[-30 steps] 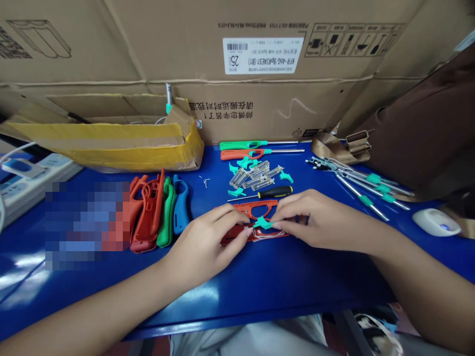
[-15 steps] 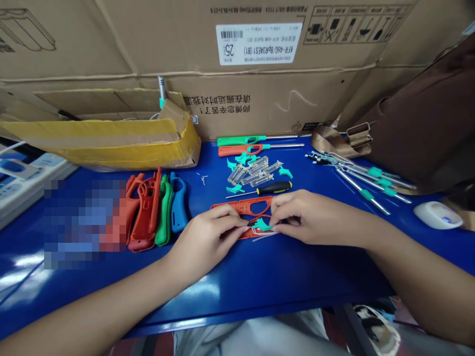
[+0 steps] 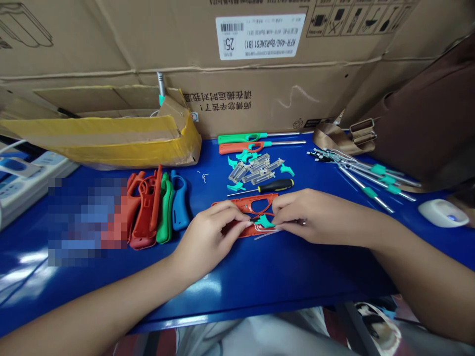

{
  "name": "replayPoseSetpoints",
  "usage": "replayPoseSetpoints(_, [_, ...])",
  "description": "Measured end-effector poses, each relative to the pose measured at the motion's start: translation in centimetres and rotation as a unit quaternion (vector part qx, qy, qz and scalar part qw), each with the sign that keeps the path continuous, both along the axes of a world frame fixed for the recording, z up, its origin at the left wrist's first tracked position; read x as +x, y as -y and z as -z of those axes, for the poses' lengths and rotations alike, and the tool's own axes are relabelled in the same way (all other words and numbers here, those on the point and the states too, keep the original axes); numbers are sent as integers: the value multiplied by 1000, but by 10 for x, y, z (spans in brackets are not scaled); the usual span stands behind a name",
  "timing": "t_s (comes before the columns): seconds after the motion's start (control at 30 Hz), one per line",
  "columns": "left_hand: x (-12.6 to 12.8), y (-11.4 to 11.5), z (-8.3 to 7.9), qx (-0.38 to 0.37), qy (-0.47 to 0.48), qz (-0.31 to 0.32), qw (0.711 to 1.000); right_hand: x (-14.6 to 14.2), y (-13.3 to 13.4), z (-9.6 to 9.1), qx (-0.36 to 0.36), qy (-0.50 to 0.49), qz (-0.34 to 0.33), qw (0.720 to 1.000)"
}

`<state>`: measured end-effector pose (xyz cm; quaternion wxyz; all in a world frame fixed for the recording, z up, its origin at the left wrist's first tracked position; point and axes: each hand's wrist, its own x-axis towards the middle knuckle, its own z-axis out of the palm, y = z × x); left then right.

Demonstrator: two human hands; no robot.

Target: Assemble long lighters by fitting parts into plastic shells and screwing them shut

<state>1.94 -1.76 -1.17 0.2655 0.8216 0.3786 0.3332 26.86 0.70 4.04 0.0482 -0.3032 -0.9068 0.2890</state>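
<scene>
In the head view, two orange lighter shell halves (image 3: 243, 204) lie on the blue table, partly covered by my hands. Over the nearer half, a teal trigger (image 3: 264, 221) is pinched by the fingertips of my right hand (image 3: 311, 216). My left hand (image 3: 212, 238) has thumb and index finger closed on a small black igniter piece (image 3: 254, 220) just left of the trigger. Thin white wires (image 3: 261, 228) run beneath the trigger. Whether the black piece and the trigger are joined, I cannot tell. A black screwdriver (image 3: 276, 186) lies behind the shells.
Clear fuel tanks (image 3: 256, 170) and teal triggers lie behind the screwdriver. Two assembled lighters (image 3: 237, 148) are farther back. Metal lighter tubes (image 3: 367, 180) with wires lie right, near a white mouse (image 3: 441, 213). Coloured shells (image 3: 163, 207) and a cardboard box (image 3: 148, 143) are left.
The view has shifted slightly. Between my fingertips the teal trigger has tilted a little, and more of the black piece shows at my left fingertips. Both hands keep their pinch.
</scene>
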Motion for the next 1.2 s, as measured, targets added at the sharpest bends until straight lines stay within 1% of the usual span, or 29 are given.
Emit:
replayPoseSetpoints(0.2, [-1, -2, 2, -4, 8, -6, 1000, 1, 0, 0, 32, -1, -19, 999])
replayPoseSetpoints(0.4, [-3, -2, 9, 31, 15, 19, 999, 2, 2, -2, 35, 8, 2, 999])
replayPoseSetpoints(0.6, [-2, 1, 7, 48, -34, 42, 997, 3, 4, -3, 51, 16, 16, 998])
replayPoseSetpoints(0.77, [-4, 2, 5, 34, -92, 48, 994, 7, 2, -3, 70, 30, 21, 997])
replayPoseSetpoints(1.0, [-4, 1, 4, 17, -114, 61, 991, 7, 0, -4, 56, 40, 16, 997])
replayPoseSetpoints(1.2, [-2, 0, 4, 55, -125, 72, 988, 4, -1, -4, 55, 45, -1, 997])
